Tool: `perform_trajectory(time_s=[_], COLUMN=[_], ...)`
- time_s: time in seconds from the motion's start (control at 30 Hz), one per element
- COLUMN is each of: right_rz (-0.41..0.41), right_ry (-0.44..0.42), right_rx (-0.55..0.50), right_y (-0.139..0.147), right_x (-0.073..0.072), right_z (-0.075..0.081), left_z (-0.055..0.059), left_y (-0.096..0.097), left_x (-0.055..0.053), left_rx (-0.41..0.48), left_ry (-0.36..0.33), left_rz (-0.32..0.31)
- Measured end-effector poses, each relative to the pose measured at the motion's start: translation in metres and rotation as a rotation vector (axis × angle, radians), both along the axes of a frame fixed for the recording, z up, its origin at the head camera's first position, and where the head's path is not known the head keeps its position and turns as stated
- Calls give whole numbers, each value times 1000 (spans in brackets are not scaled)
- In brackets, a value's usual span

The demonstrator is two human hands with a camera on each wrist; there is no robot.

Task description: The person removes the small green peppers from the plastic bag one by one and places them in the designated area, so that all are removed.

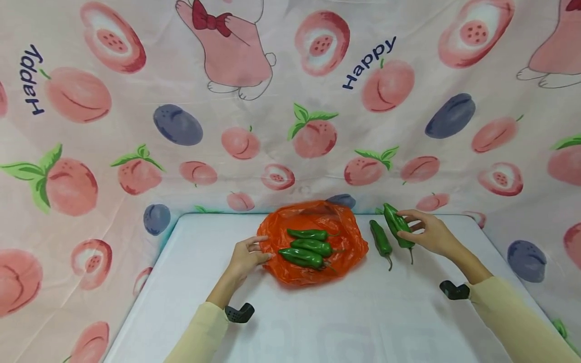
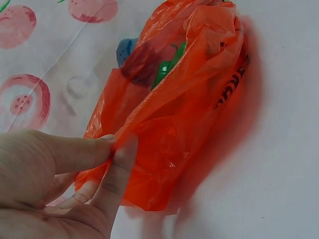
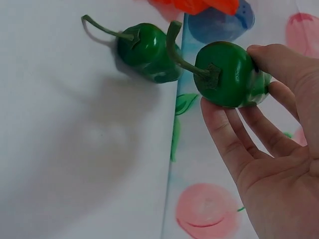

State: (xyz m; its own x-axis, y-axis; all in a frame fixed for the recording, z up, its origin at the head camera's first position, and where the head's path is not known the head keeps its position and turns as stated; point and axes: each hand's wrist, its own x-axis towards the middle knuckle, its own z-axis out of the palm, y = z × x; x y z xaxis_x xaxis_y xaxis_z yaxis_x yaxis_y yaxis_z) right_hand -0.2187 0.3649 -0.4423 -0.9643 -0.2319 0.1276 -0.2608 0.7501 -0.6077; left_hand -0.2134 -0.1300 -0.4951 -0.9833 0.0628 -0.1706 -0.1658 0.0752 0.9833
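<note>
An orange plastic bag (image 1: 281, 275) lies spread open on the white table, with three green peppers (image 1: 312, 247) side by side on it. My left hand (image 1: 245, 259) pinches the bag's left edge between thumb and fingers; the left wrist view shows the thin film (image 2: 149, 149) in that pinch. To the right of the bag, my right hand (image 1: 431, 234) holds a green pepper (image 1: 396, 224) between thumb and fingers, its stem pointing toward me. Another green pepper (image 1: 380, 238) rests on the table between the bag and the held one.
The white table (image 1: 299, 327) ends at the back against a hanging cloth (image 1: 281, 126) printed with peaches and plums. Dark wrist-camera mounts (image 1: 239, 313) sit under both forearms.
</note>
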Motion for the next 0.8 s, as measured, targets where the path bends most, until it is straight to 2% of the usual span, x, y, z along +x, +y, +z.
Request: perform_trajectory(time_s=[0.6,0.8], right_rz=[-81,-80], right_ry=[-113,-155], right_rx=[-38,-46], right_y=[11,12], right_x=[-15,-18], right_z=[-25,-34], left_z=[0,-2], left_y=[1,0], left_x=[1,0], left_rx=[-8,-10], left_ry=[-24,-17], left_rz=[-5,-10])
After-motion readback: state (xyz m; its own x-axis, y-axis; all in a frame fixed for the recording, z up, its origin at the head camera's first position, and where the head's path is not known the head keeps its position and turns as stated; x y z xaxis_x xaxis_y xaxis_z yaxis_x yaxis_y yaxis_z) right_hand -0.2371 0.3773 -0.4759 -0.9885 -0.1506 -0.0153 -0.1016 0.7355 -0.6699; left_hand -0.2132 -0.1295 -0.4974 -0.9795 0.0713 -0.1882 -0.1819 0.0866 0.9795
